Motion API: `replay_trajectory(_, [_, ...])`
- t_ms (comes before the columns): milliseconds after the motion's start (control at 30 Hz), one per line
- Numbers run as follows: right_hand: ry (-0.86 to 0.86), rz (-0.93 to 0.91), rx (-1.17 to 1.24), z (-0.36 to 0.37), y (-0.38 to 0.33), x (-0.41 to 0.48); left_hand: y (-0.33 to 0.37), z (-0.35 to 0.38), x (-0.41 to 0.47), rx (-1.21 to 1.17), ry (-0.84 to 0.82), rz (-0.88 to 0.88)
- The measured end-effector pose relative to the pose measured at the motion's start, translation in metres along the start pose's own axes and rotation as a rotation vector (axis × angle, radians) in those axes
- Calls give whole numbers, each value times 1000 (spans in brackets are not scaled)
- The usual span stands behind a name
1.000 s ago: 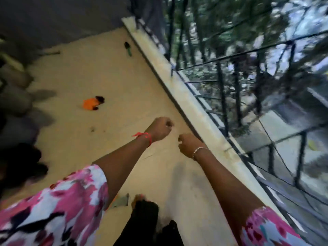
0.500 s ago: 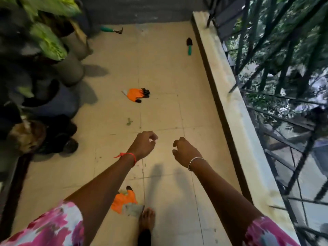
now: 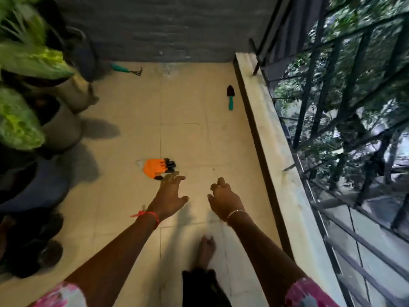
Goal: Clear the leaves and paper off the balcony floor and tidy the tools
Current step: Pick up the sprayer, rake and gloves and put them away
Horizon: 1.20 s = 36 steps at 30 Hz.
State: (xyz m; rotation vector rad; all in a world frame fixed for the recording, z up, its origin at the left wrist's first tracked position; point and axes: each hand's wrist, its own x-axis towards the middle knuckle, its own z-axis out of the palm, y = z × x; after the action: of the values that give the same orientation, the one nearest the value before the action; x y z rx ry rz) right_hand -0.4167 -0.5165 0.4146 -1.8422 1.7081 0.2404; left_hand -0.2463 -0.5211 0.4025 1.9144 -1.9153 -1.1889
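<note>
An orange garden glove [image 3: 156, 168] with black claw tips lies on the tiled balcony floor [image 3: 199, 140]. My left hand [image 3: 169, 196] reaches out just below it, fingers spread and holding nothing. To its right, my right hand [image 3: 223, 199] hangs over the floor with fingers loosely curled, also empty. A small trowel [image 3: 230, 97] with a green handle lies near the ledge. A green-handled hand rake [image 3: 127, 70] rests by the back wall.
Potted plants [image 3: 33, 111] with large green leaves line the left side. A low concrete ledge [image 3: 272, 151] with a black metal railing [image 3: 332, 107] runs along the right. My bare foot [image 3: 205, 251] stands on the tiles below my hands.
The view has moved forward along the balcony. Both hands have uncurled and stretched ahead, the left one now close to the orange glove. The second glove by my foot has left the view.
</note>
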Motion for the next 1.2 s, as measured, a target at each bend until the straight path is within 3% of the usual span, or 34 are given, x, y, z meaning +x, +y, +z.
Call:
replay_trajectory(133, [79,39,52,-62,35,104,28,-14,108,154,15,23])
replay_trajectory(233, [31,49,36,-92,60,160,47,-24,173,244,-33,30])
replay_trajectory(500, [-80,176,93,-147,88,300,56,-77,326,232,-110,-26])
replay_trajectory(767, [-9,359,296,-200,110,475,63,-95,494,284,-264,1])
replay_trajectory(1067, [-46,399,411,-217,149,632,65,-79,653,288,-282,33])
replay_trajectory(1200, [-152,468,351,-195,192,706,40,-52,732,260,-311,7])
